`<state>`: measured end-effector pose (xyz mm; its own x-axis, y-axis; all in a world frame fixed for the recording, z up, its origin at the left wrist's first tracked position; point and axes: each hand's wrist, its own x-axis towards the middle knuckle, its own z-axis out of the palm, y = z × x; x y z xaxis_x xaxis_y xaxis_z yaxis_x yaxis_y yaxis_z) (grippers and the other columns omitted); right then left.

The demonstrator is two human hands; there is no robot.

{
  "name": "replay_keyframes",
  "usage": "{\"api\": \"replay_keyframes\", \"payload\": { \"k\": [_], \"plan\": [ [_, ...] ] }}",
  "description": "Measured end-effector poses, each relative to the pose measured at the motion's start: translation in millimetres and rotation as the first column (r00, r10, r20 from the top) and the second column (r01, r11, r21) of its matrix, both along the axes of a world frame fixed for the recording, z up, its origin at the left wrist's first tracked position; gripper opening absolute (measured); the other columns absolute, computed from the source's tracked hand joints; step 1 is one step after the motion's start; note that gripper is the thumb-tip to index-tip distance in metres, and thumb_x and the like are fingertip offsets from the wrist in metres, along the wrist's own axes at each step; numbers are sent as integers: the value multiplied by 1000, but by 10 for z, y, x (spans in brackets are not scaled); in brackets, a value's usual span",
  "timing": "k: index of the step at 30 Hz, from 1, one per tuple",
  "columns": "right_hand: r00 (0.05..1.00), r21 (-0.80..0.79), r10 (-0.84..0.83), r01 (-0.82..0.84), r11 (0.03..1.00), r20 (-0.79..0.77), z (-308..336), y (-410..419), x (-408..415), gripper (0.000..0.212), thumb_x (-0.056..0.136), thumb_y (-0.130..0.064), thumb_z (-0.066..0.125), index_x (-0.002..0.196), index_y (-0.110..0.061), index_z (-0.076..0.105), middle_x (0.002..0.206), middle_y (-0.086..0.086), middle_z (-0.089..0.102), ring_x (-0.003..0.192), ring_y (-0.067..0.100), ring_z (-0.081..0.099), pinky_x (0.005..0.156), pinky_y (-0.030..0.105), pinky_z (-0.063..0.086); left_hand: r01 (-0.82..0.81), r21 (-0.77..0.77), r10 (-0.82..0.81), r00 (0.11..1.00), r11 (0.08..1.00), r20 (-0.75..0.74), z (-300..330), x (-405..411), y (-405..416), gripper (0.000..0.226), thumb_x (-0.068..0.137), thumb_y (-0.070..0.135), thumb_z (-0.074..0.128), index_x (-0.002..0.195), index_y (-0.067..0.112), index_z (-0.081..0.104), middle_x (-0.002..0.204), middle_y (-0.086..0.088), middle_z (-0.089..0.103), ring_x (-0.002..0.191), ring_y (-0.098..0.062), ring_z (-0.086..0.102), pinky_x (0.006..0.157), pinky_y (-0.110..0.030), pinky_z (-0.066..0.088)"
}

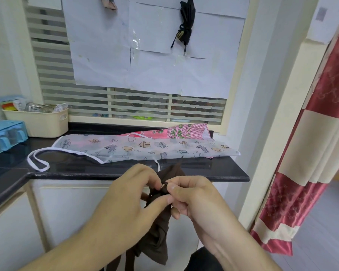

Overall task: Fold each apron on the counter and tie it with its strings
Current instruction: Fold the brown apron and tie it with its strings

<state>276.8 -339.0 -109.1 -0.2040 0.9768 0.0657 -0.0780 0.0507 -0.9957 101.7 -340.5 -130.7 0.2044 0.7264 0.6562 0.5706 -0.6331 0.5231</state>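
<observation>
Pinching a knot in dark cloth, the fingertips [171,186] of both hands are seen pressed together in front of the counter's edge. The knot is held between thumb and forefinger of the right hand [192,196], while the fingers of the left hand [133,192] are curled round the strings beside it; neither hand is spread wide. The brown apron [157,237] is gathered into a bundle that hangs from the grip toward six o'clock, off the black counter [223,171] and in the air before the cabinet. Whether the knot is being drawn tight or worked loose cannot be told.

At twelve o'clock from the hands, a translucent printed apron [145,148] is laid flat along the counter, its white neck strap [37,159] trailing toward nine o'clock. A pink checked apron [180,132] is partly covered behind it, toward one o'clock. Neither is folded or tied.

The work is judged to be at an early stage: one apron is in hand at the tying step, two are left untouched. A dark bundle [187,22] is hung on the papered window [145,55] at twelve o'clock; what it is cannot be made out. A cream basket [41,122] and a blue box [6,133] are set at ten o'clock, a red curtain [311,153] at three.
</observation>
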Motion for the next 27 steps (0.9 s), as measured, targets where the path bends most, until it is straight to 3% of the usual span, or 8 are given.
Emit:
{"api": "replay_keyframes", "payload": {
  "k": [5, 8, 11, 17, 20, 23, 25, 27],
  "plan": [
    [1000, 14, 4, -4, 1000, 18, -34, -12, 33, 25, 98, 0, 60, 78, -2, 74, 54, -1, 50, 51, 14, 38, 57, 30, 38, 11, 36, -8, 998, 999, -66, 10, -9, 4, 16, 90, 23, 77, 84, 29, 63, 99, 16, 61, 95, -11, 64, 72, -25, 58],
    [998, 31, -42, 41, 999, 43, -92, 5, 53, 24, 96, -6, 69, 74, -9, 77, 65, 11, 53, 56, 18, 46, 62, 32, 48, 19, 36, -16, 997, 999, -72, 34, -19, 11, 22, 90, 20, 74, 78, 31, 58, 93, 13, 63, 92, -14, 65, 69, -28, 57],
    [994, -7, -105, 105, 994, -2, -155, 27, 93, 22, 93, -6, 75, 71, -9, 72, 69, 10, 57, 59, 18, 56, 66, 32, 60, 32, -24, -34, 998, 999, -52, 55, -36, 24, 27, 90, 13, 76, 76, 28, 59, 91, 8, 65, 92, -18, 64, 66, -28, 57],
    [968, 65, -237, 233, 970, 78, -226, 69, 232, 23, 97, -8, 71, 74, -5, 69, 69, 17, 67, 65, 21, 66, 61, 35, 58, 24, -118, -28, 999, 993, -37, 63, -109, 54, 28, 88, 6, 71, 74, 26, 58, 93, 7, 67, 91, -18, 66, 65, -26, 57],
    [945, 95, -301, 290, 952, 129, -253, 88, 295, 21, 98, -6, 69, 78, 0, 66, 67, 15, 69, 59, 22, 65, 66, 45, 62, 12, -172, -27, 996, 985, -83, 97, -174, 44, 22, 90, 10, 70, 76, 25, 60, 90, 10, 67, 80, -19, 68, 66, -28, 58],
    [936, 96, -332, 322, 942, 118, -282, 97, 322, 22, 98, -2, 68, 77, 2, 65, 65, 12, 66, 58, 20, 64, 61, 40, 61, -12, -243, -23, 990, 970, -139, 152, -222, 49, 12, 87, 19, 68, 78, 23, 63, 88, 12, 69, 76, -13, 71, 70, -35, 61],
    [936, 86, -334, 326, 941, 114, -300, 90, 314, 23, 98, -2, 68, 76, 1, 66, 65, 13, 66, 58, 20, 64, 60, 38, 60, -53, -289, 6, 987, 956, -162, 172, -217, 42, 9, 84, 23, 70, 78, 22, 63, 86, 11, 70, 66, -10, 70, 68, -33, 60],
    [938, 74, -325, 318, 945, 119, -307, 85, 291, 22, 99, -4, 66, 78, 1, 65, 66, 15, 67, 57, 23, 64, 66, 44, 61, -72, -320, 36, 993, 945, -115, 174, -194, 40, 9, 81, 21, 73, 79, 22, 64, 82, 9, 71, 56, -9, 62, 62, -27, 53]
  ]
}}
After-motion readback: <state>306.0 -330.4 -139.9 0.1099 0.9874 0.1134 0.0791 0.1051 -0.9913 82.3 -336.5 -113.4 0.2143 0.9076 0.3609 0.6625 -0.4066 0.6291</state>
